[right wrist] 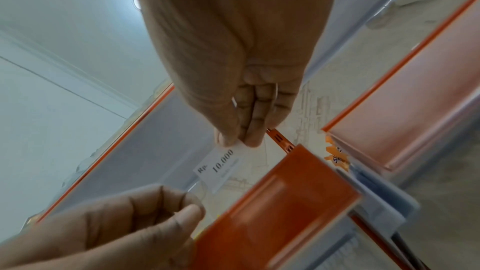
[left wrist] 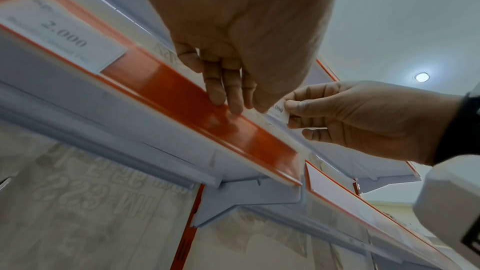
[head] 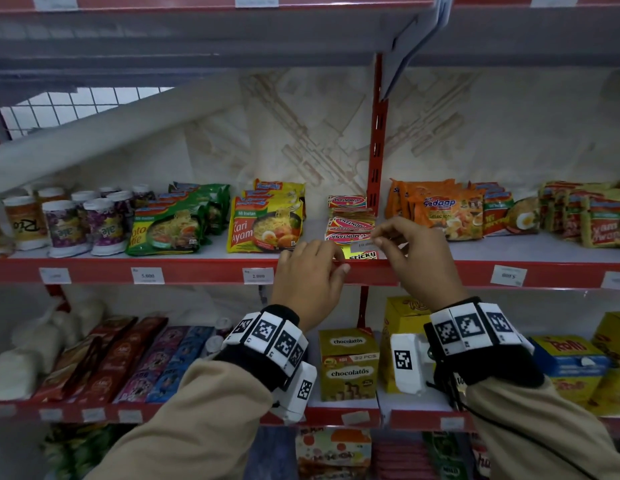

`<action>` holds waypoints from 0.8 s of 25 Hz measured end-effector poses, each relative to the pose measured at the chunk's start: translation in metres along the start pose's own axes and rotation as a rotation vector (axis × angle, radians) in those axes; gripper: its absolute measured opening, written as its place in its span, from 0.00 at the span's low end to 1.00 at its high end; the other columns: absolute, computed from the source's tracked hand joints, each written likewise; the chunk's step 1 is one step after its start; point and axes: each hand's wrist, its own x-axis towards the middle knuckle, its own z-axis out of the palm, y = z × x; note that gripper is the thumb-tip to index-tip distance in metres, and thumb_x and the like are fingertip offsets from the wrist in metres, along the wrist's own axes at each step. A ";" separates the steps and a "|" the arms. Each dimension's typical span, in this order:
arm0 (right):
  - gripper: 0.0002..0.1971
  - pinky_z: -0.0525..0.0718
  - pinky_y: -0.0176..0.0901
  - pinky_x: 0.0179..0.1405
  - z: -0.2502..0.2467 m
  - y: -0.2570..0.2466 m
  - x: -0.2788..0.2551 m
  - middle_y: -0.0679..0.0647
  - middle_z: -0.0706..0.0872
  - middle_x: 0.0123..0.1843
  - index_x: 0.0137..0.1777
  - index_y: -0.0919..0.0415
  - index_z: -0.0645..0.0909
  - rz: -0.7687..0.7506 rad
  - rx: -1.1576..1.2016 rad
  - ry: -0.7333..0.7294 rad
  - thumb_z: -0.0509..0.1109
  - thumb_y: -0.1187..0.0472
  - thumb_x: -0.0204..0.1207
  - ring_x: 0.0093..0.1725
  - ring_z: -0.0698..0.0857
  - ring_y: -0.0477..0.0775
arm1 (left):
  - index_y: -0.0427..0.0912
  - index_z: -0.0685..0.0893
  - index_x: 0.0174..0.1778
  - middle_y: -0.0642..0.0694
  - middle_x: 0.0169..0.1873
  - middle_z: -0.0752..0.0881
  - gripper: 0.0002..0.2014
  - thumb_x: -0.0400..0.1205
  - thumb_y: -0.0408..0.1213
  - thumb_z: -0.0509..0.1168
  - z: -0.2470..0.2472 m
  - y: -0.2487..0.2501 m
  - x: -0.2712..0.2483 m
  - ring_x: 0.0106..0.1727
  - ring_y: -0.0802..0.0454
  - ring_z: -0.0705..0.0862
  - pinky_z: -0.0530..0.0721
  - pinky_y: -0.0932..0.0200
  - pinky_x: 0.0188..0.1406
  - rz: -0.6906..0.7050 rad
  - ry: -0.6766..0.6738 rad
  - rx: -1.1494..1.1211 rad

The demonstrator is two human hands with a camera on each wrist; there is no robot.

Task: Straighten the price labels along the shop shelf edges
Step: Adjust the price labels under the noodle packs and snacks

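Along the red shelf edge (head: 197, 271), my left hand (head: 306, 278) rested relaxed fingers on the strip while my right hand (head: 416, 251) pinched the 10.000 price label (head: 364, 244).

The right hand (head: 410, 252) covers one end of the price label (head: 363, 244) it pinches, and in the left wrist view the left hand (left wrist: 233, 48) hides most of that label (left wrist: 279, 111), leaving only "000" readable. The small print under "10.000" on the label (right wrist: 222, 166) is too blurred to read. On the red shelf edge (head: 197, 271), the far left tag (head: 55, 275) is too faint to read. The tags on the lower shelf edge (head: 93, 415) are blurred blank. The top shelf's tags (head: 256, 0) are cut off by the picture's edge.
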 end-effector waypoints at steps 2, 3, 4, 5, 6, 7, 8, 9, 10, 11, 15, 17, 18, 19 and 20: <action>0.05 0.74 0.27 0.37 0.004 0.002 -0.003 0.45 0.87 0.42 0.47 0.54 0.85 -0.011 -0.035 -0.024 0.69 0.65 0.78 0.41 0.82 0.39 | 0.51 0.77 0.60 0.53 0.48 0.82 0.13 0.83 0.51 0.61 0.000 0.001 -0.001 0.55 0.49 0.77 0.66 0.51 0.53 -0.001 -0.015 -0.013; 0.05 0.75 0.32 0.38 0.005 0.004 -0.004 0.47 0.87 0.43 0.47 0.55 0.85 -0.012 -0.052 -0.057 0.69 0.64 0.78 0.42 0.83 0.43 | 0.52 0.76 0.63 0.52 0.51 0.82 0.16 0.82 0.51 0.63 0.000 0.002 -0.001 0.57 0.48 0.77 0.67 0.50 0.54 0.010 -0.028 -0.002; 0.04 0.77 0.36 0.40 0.007 0.005 -0.006 0.48 0.87 0.43 0.47 0.55 0.85 -0.010 -0.061 -0.088 0.69 0.64 0.78 0.43 0.83 0.45 | 0.52 0.76 0.64 0.51 0.53 0.82 0.17 0.81 0.51 0.64 0.001 0.003 0.000 0.58 0.47 0.76 0.67 0.49 0.54 0.023 -0.040 0.023; 0.04 0.79 0.40 0.41 0.009 0.007 -0.008 0.49 0.87 0.43 0.48 0.55 0.85 -0.012 -0.066 -0.110 0.69 0.64 0.78 0.44 0.83 0.48 | 0.53 0.78 0.64 0.50 0.53 0.81 0.16 0.81 0.50 0.64 0.001 0.004 0.000 0.58 0.46 0.76 0.67 0.49 0.53 0.032 -0.044 0.049; 0.04 0.80 0.44 0.44 0.010 0.009 -0.009 0.50 0.87 0.44 0.48 0.56 0.85 -0.019 -0.076 -0.122 0.70 0.64 0.78 0.45 0.83 0.49 | 0.53 0.79 0.61 0.49 0.51 0.80 0.14 0.81 0.50 0.64 0.000 0.005 0.001 0.56 0.45 0.76 0.67 0.49 0.52 0.036 -0.041 0.065; 0.04 0.81 0.47 0.45 0.011 0.010 -0.011 0.51 0.86 0.44 0.48 0.57 0.85 -0.029 -0.095 -0.132 0.69 0.64 0.77 0.45 0.83 0.51 | 0.52 0.81 0.58 0.49 0.49 0.80 0.11 0.82 0.49 0.64 0.000 0.005 0.002 0.55 0.44 0.76 0.66 0.49 0.51 0.035 -0.035 0.071; 0.04 0.82 0.50 0.46 0.011 0.011 -0.012 0.51 0.86 0.44 0.48 0.58 0.85 -0.043 -0.116 -0.140 0.69 0.64 0.77 0.46 0.82 0.52 | 0.51 0.82 0.56 0.48 0.48 0.79 0.10 0.82 0.48 0.64 0.001 0.005 0.002 0.54 0.44 0.76 0.65 0.50 0.49 0.035 -0.030 0.074; 0.04 0.82 0.51 0.47 0.010 0.012 -0.013 0.52 0.85 0.44 0.48 0.58 0.85 -0.059 -0.138 -0.146 0.70 0.63 0.76 0.46 0.81 0.53 | 0.51 0.83 0.54 0.48 0.47 0.79 0.08 0.82 0.47 0.65 0.001 0.005 0.001 0.53 0.44 0.76 0.65 0.50 0.49 0.036 -0.027 0.082; 0.05 0.81 0.52 0.47 0.009 0.013 -0.014 0.52 0.84 0.44 0.48 0.59 0.85 -0.077 -0.166 -0.154 0.70 0.62 0.75 0.47 0.81 0.54 | 0.51 0.83 0.54 0.48 0.46 0.79 0.08 0.82 0.46 0.65 0.002 0.005 0.000 0.52 0.44 0.76 0.64 0.51 0.48 0.040 -0.021 0.093; 0.05 0.81 0.51 0.47 0.008 0.014 -0.015 0.52 0.83 0.45 0.48 0.59 0.84 -0.093 -0.200 -0.168 0.71 0.61 0.73 0.48 0.80 0.54 | 0.50 0.84 0.53 0.48 0.46 0.79 0.07 0.82 0.45 0.65 0.003 0.005 0.000 0.52 0.43 0.76 0.64 0.51 0.47 0.043 -0.014 0.102; 0.06 0.75 0.47 0.44 0.004 0.018 -0.017 0.52 0.81 0.45 0.49 0.57 0.83 -0.118 -0.353 -0.252 0.71 0.61 0.73 0.49 0.76 0.57 | 0.50 0.86 0.51 0.47 0.46 0.79 0.08 0.83 0.47 0.63 0.004 0.006 0.001 0.51 0.44 0.75 0.60 0.53 0.45 0.037 -0.013 0.114; 0.05 0.73 0.46 0.43 0.005 0.018 -0.017 0.52 0.81 0.46 0.48 0.57 0.84 -0.121 -0.373 -0.264 0.70 0.62 0.74 0.50 0.75 0.57 | 0.50 0.87 0.51 0.47 0.46 0.78 0.10 0.84 0.48 0.62 0.005 0.006 0.002 0.52 0.44 0.74 0.60 0.53 0.46 0.035 -0.028 0.138; 0.04 0.73 0.46 0.43 0.005 0.018 -0.017 0.52 0.80 0.46 0.48 0.57 0.84 -0.117 -0.380 -0.270 0.70 0.62 0.75 0.50 0.75 0.57 | 0.51 0.87 0.51 0.47 0.46 0.78 0.10 0.84 0.48 0.62 0.004 0.006 0.002 0.52 0.44 0.74 0.60 0.52 0.46 0.037 -0.033 0.152; 0.04 0.74 0.46 0.43 0.005 0.018 -0.017 0.52 0.80 0.47 0.49 0.57 0.84 -0.111 -0.385 -0.274 0.70 0.61 0.75 0.51 0.75 0.56 | 0.51 0.87 0.52 0.47 0.46 0.78 0.11 0.84 0.49 0.61 0.004 0.007 0.001 0.52 0.44 0.74 0.61 0.51 0.47 0.040 -0.040 0.168; 0.05 0.75 0.46 0.44 0.005 0.018 -0.018 0.52 0.81 0.47 0.49 0.57 0.84 -0.108 -0.385 -0.275 0.70 0.61 0.75 0.51 0.75 0.56 | 0.50 0.87 0.52 0.47 0.46 0.78 0.11 0.85 0.49 0.61 0.003 0.007 0.001 0.52 0.44 0.74 0.62 0.51 0.48 0.046 -0.047 0.186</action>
